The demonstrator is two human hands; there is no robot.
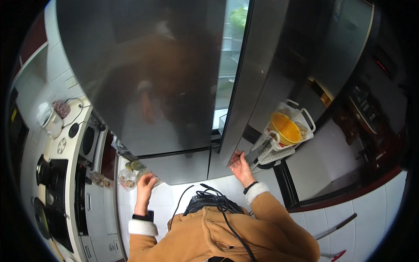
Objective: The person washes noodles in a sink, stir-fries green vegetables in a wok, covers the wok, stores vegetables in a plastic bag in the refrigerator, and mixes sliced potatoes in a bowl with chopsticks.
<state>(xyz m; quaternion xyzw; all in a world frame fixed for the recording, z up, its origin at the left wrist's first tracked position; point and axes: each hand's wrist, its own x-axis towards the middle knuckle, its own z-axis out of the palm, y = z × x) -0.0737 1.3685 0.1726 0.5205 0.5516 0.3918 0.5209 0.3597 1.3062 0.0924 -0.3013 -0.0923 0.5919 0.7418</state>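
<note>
Before me stands a tall dark refrigerator with a glossy left door (163, 88) that reflects my body. Its right door (248, 88) is ajar, and through the gap I see the lit interior (226, 72) with shelves and a leafy green vegetable (239, 18). My right hand (241, 167) is at the lower edge of the right door, palm partly turned up; whether its fingers grip the edge is unclear. My left hand (146, 188) hovers near the bottom left of the refrigerator, fingers loosely curled, with nothing seen in it.
A white rolling rack (278, 149) with a yellow basket (285, 128) stands right of the door. Plastic bags of produce (127, 179) lie on the tiled floor at left. Along the left runs a counter (70, 163) with a black cooktop (59, 196). A black cable (234, 229) hangs over my jacket.
</note>
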